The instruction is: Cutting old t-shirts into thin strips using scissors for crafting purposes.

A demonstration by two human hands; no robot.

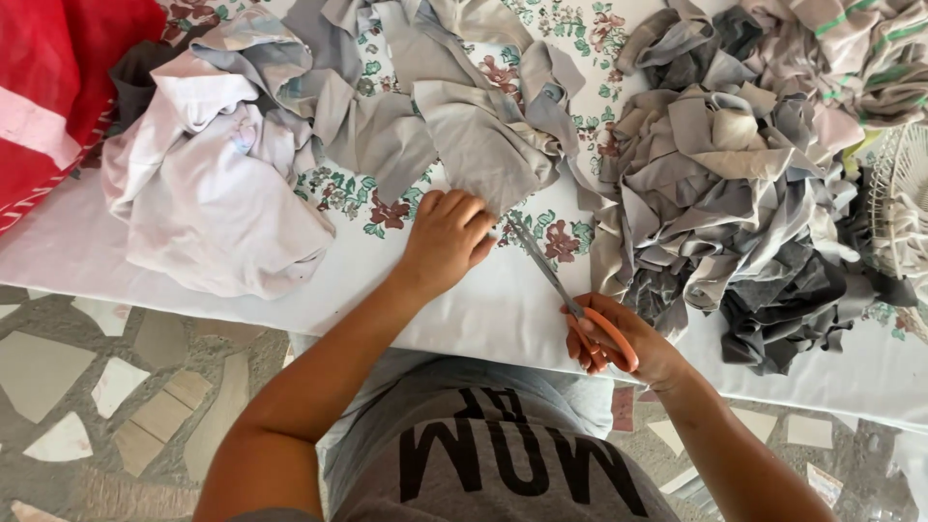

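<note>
My left hand [447, 237] rests knuckles-up on the edge of a grey piece of cloth [464, 135] spread over the floral tablecloth [387, 208], its fingers curled onto the fabric. My right hand [623, 343] grips orange-handled scissors [570, 295]. Their blades point up-left toward the grey cloth's lower edge and lie close together on the tablecloth.
A crumpled white garment [213, 184] lies left of my left hand. A big heap of grey and beige cloth scraps [744, 193] fills the right side. Red fabric [48, 87] sits at top left, a white wire basket [904, 193] at far right. Mosaic floor [116, 387] lies below the table edge.
</note>
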